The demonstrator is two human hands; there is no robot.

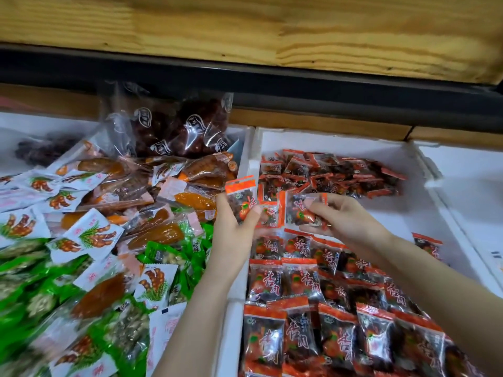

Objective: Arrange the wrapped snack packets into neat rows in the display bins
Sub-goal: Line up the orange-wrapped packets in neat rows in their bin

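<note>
- Grips one packet in the left hand at centre frame, upright, thumb clamped across its face, likely as stock for feeding.
- Pinches a second packet in the right hand, just right of centre, fingers curled round it, label up, probably to match the rows.
- Holds both above the bin, between the heap at upper middle and the rows at lower right.
- Appears to fill from the near side back, with the heap as supply.
- Shows a stray packet at right, apart from the rows, and mixed snacks at left.
</note>
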